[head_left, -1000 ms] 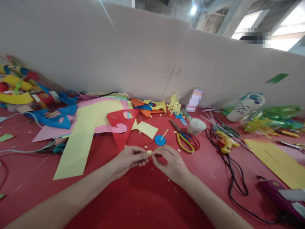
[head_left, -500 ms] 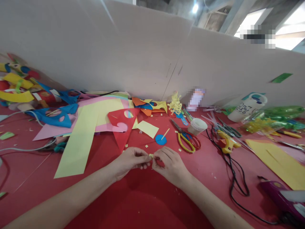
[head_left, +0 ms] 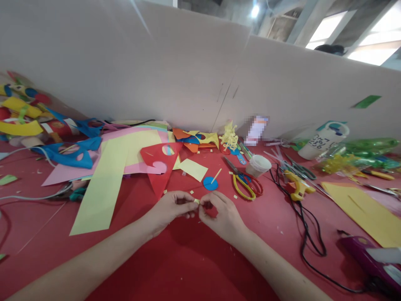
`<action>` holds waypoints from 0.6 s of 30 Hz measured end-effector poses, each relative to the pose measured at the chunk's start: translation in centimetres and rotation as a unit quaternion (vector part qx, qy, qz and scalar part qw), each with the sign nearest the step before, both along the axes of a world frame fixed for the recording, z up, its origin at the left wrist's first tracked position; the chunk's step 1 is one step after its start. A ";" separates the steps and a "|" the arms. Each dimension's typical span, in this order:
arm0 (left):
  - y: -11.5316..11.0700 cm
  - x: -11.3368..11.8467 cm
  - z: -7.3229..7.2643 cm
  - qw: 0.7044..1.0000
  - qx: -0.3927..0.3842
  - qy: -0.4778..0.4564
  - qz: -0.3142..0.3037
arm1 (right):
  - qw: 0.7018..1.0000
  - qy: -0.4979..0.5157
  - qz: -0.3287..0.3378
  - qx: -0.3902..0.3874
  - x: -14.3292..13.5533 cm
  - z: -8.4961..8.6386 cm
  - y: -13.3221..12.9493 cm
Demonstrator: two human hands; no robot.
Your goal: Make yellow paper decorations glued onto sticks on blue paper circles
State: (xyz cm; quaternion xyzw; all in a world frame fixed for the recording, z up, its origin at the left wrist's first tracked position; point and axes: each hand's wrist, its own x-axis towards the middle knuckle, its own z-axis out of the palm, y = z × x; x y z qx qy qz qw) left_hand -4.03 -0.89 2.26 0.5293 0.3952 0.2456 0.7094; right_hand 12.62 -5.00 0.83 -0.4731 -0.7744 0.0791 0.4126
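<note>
Paper scrap (head_left: 196, 201) pale yellow; disc (head_left: 208, 184) blue; tabletop (head_left: 181, 267) red.

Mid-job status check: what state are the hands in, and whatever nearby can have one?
Left hand: pinching the small yellow paper piece
Right hand: fingertips pinched at the same piece
Scissors: lying on the red table
White cup: upright
Yellow glue gun: lying down, black cord slack
Blue disc: flat
Wooden stick: one end over the disc
Red cutout sheet: hole cut through
</note>
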 end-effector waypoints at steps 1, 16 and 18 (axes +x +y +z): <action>0.0 0.0 -0.1 1.000 -0.002 -0.001 -0.001 | 1.000 0.000 0.003 0.000 0.0 -0.1 0.0; 0.1 0.0 -0.8 0.996 0.027 -0.050 0.067 | 0.997 0.064 -0.001 -0.039 0.1 -0.6 0.3; 0.3 -0.1 -0.8 0.996 0.018 -0.050 0.070 | 0.996 0.080 -0.013 -0.039 0.2 -0.6 0.4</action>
